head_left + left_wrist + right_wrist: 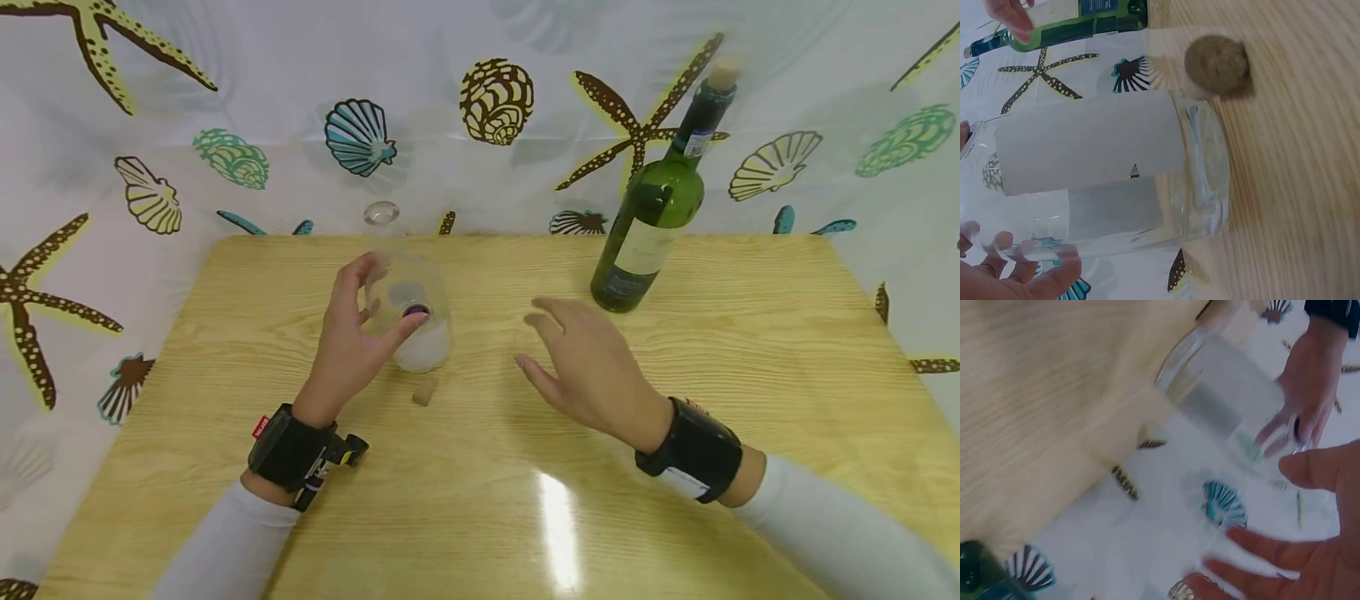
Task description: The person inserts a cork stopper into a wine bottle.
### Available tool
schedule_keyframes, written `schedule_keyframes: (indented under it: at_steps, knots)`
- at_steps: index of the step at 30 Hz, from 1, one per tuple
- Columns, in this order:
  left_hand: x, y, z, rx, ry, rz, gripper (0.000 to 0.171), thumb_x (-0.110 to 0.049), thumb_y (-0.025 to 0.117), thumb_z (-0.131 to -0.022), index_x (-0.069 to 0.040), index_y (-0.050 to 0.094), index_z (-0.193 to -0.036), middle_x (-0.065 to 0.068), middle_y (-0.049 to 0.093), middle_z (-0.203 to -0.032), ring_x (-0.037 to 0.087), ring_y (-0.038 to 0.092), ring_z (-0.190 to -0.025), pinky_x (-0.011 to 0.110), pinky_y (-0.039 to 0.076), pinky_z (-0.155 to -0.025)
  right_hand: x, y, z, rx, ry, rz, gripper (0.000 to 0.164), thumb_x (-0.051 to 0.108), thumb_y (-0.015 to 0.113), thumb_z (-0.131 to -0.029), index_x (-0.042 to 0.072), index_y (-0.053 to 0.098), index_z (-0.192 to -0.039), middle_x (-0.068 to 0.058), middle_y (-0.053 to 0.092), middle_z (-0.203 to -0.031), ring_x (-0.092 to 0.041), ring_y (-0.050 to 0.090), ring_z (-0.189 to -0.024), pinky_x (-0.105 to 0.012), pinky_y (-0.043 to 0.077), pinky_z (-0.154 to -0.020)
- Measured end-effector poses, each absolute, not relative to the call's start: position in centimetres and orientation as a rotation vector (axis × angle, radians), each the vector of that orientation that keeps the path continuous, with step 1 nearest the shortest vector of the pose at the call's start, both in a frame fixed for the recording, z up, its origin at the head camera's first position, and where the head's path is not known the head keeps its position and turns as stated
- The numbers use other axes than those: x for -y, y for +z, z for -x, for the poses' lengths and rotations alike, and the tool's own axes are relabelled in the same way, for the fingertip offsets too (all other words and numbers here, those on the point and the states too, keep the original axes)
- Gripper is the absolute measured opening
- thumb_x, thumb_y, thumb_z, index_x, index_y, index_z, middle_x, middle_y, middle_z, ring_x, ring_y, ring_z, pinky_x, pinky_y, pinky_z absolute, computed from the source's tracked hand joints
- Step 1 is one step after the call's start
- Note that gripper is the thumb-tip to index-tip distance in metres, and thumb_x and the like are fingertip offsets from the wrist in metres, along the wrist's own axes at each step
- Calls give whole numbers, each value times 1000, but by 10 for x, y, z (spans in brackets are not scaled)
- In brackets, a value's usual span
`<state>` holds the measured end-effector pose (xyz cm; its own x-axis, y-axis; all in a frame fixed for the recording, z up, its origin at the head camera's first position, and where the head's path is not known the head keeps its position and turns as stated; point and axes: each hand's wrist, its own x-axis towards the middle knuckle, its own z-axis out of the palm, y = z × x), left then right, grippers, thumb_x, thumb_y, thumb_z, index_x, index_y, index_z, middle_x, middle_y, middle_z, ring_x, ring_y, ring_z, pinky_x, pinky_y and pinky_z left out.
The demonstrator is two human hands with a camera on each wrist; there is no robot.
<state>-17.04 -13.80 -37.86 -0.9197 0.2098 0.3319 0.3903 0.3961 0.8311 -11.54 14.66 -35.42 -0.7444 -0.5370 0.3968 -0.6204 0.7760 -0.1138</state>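
Observation:
My left hand (351, 333) grips a clear glass bottle (424, 348) near its shoulder, with the fingers round the far side and the thumb on the near side. The bottle stands upright on the table and bears a pale label (1091, 140); its mouth shows no stopper. Beside the thumb is a small dark disc (416, 310). A loose cork (424, 390) lies on the wood just in front of the bottle's base. My right hand (588, 367) hovers over the table to the right, fingers spread and holding nothing.
A green wine bottle (647, 237) with a cork (724, 73) in its neck stands at the back right, beyond my right hand. The wooden table (480, 467) ends at the back against a white cloth (435, 50) printed with shells and starfish.

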Motion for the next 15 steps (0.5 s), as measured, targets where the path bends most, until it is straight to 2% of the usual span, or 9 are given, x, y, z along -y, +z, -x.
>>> schedule_keyframes:
  at_steps: [2, 4, 7, 10, 12, 15]
  knots:
    - [134, -374, 174, 2499, -1526, 581, 80, -26, 77, -85, -15, 31, -149, 7, 34, -147, 23, 32, -136, 61, 40, -99, -135, -356, 107, 2656, 332, -1057, 33, 27, 70, -90, 2, 66, -111, -13, 64, -113, -28, 63, -99, -42, 52, -83]
    - [131, -370, 178, 2515, -1523, 627, 81, -24, 78, -85, -13, 30, -149, 8, 35, -146, 24, 33, -136, 58, 41, -100, -122, -359, 102, 2664, 290, -1245, 30, 23, 70, -91, 6, 66, -115, -8, 65, -112, -23, 64, -96, -38, 53, -80]
    - [126, -367, 183, 2531, -1542, 685, 81, -23, 79, -84, -13, 30, -148, 8, 38, -143, 24, 35, -135, 56, 42, -100, -102, -368, 99, 2655, 152, -1441, 34, 18, 65, -95, 12, 61, -128, -7, 59, -128, -22, 60, -111, -36, 52, -87]
    - [118, -368, 184, 2550, -1564, 728, 81, -25, 80, -83, -14, 31, -147, 7, 38, -143, 24, 34, -136, 55, 42, -101, -89, -379, 100, 2628, -23, -1492, 37, 14, 60, -97, 18, 58, -134, -6, 53, -138, -23, 54, -121, -37, 51, -91]
    - [112, -370, 182, 2562, -1561, 753, 81, -27, 80, -83, -14, 32, -147, 6, 38, -144, 24, 33, -136, 55, 43, -100, -86, -387, 100, 2613, -119, -1493, 34, 13, 61, -96, 22, 61, -129, -4, 53, -137, -21, 53, -120, -34, 52, -88]
    - [104, -372, 179, 2561, -1571, 785, 81, -26, 81, -82, -15, 34, -147, 5, 39, -143, 24, 34, -135, 56, 44, -98, -85, -398, 99, 2540, -230, -1482, 25, 13, 65, -92, 23, 68, -115, 0, 58, -124, -17, 57, -108, -26, 52, -76]
